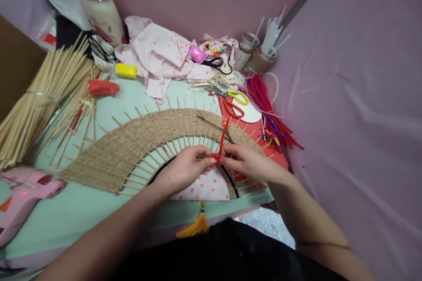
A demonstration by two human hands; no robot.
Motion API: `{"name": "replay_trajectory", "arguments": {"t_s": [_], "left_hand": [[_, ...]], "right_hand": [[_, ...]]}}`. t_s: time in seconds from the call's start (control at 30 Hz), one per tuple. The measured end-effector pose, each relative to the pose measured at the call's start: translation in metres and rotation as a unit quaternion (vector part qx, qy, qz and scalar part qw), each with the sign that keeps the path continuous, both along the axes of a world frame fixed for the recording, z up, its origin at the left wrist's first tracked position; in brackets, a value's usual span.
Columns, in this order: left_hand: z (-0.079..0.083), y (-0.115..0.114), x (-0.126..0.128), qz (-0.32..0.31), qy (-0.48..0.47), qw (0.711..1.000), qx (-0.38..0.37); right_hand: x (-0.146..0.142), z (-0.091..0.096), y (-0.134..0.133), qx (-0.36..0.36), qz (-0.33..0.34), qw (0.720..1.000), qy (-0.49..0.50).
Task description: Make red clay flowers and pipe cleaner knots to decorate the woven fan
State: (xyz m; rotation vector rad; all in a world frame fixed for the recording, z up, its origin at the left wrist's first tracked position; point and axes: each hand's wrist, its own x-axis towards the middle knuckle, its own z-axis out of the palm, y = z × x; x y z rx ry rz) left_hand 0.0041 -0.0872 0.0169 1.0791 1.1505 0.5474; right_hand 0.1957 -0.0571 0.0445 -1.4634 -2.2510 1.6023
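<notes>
Between my two hands is a red pipe cleaner (223, 138), its lower part curled into a small loop and its free end pointing up. My left hand (193, 164) pinches the curled part from the left. From the right, my right hand (242, 159) grips the same pipe cleaner near the base of the upright end. Beneath the hands lies a large woven fan (158, 134) with thin wooden sticks as ribs. A white cloth half-circle with red dots (204, 186) forms its centre, partly covered by my left hand. From its lower edge hangs a yellow tassel (198, 224).
Scissors (235, 98) and a bunch of coloured pipe cleaners (272, 112) lie at the right. On the left are bundled wooden sticks (42, 92) and a pink glue gun (28, 197). Pink cloth (158, 48), a bottle (102, 13) and a cup of white sticks (265, 57) stand behind.
</notes>
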Motion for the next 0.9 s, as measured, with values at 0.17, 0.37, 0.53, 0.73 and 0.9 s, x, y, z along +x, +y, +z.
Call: {"name": "replay_trajectory", "arguments": {"t_s": [0.17,0.37,0.53,0.73,0.9], "left_hand": [[0.0,0.0,0.001,-0.001,-0.027,0.999,-0.02],[-0.003,0.001,-0.001,0.078,-0.098,0.988,-0.089],[-0.004,0.003,-0.001,0.114,-0.156,0.971,-0.14],[-0.004,0.005,-0.001,0.132,-0.203,0.951,-0.192],[-0.004,0.005,-0.002,0.096,-0.169,0.958,-0.212]], "right_hand": [[0.002,0.0,0.006,-0.024,0.041,0.998,0.046],[-0.003,-0.006,0.001,0.059,-0.072,0.992,0.08],[-0.009,-0.015,-0.008,0.139,-0.116,0.975,0.125],[-0.01,-0.03,-0.017,0.296,-0.112,0.941,0.119],[-0.005,-0.025,-0.013,0.422,0.042,0.901,0.094]]}}
